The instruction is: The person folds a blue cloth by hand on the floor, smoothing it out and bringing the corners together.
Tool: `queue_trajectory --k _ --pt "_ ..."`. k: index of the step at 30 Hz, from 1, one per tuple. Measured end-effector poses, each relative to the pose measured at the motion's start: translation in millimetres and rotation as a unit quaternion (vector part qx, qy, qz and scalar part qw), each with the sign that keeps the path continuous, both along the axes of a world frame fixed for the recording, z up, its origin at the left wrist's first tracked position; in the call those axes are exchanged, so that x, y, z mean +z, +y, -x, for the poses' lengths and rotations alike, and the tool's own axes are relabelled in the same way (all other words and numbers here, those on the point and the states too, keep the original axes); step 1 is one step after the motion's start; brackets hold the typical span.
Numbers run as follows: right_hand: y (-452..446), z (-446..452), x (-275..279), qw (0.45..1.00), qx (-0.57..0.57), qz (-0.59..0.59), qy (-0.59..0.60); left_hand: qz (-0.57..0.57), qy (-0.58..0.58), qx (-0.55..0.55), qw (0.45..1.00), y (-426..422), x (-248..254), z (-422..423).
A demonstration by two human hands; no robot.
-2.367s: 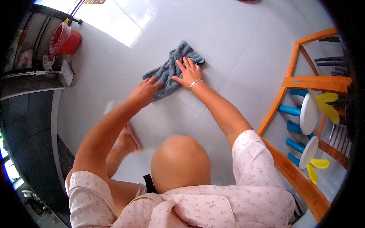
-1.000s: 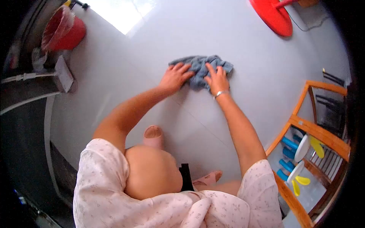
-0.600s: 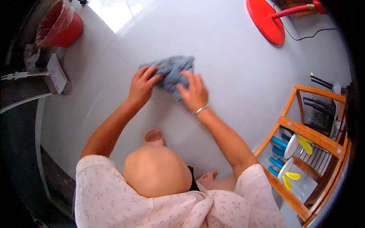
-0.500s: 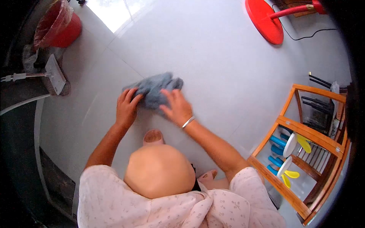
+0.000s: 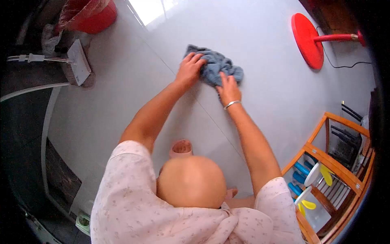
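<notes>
**Moved forward and rightward: blue-gray cloth [image 5: 217,69], left hand [image 5: 190,69] and right hand [image 5: 230,89], farther out from the pink slipper [image 5: 180,153] than a moment ago**

Head camera, looking forward and down. The crumpled cloth lies on a pale, glossy tiled floor [image 5: 268,110], well in from its edges and just right of a thin diagonal seam. The left hand, fingers spread and slightly bent, rests on the cloth's left part. The right hand, a silver bracelet [image 5: 232,104] at its wrist, lays its fingers forward over the near right part. Both touch the fabric; whether they grip its folds or only press down cannot be told.

The cloth would probably work better spread flatter, since bunching leaves less fabric on the tile. Even pressure from both hands should help stop it twisting or rolling up.

Bright light reflects at the floor's far edge. By its far left corner stands a red bin [image 5: 101,18] with a clear liner; nearer along the left edge is a floor tool with a flat white head [image 5: 79,63]. Toward the far right corner, a red round base [image 5: 306,42] carries a red pole, with a black cable [image 5: 345,66] trailing beside it. At the near right, an orange-brown wooden frame [image 5: 335,166] surrounds blue, white and yellow pieces.
</notes>
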State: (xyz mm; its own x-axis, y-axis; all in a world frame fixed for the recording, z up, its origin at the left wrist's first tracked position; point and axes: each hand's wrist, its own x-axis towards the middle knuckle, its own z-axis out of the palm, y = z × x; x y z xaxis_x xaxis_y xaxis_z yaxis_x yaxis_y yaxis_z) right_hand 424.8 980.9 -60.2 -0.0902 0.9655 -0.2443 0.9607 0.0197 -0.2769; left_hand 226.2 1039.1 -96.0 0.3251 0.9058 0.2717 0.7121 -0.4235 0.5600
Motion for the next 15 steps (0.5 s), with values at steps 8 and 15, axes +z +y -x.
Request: queue_trajectory --k 8,15 --pt "-36.3 24.7 54.5 0.983 0.047 -0.054 0.171 -0.034 -0.055 0.037 0.997 -46.5 51.5 45.4" --pt "-89.7 151.1 28.1 0.955 0.223 0.096 0.171 0.146 0.044 0.180 0.972 -186.1 43.5 171.6"
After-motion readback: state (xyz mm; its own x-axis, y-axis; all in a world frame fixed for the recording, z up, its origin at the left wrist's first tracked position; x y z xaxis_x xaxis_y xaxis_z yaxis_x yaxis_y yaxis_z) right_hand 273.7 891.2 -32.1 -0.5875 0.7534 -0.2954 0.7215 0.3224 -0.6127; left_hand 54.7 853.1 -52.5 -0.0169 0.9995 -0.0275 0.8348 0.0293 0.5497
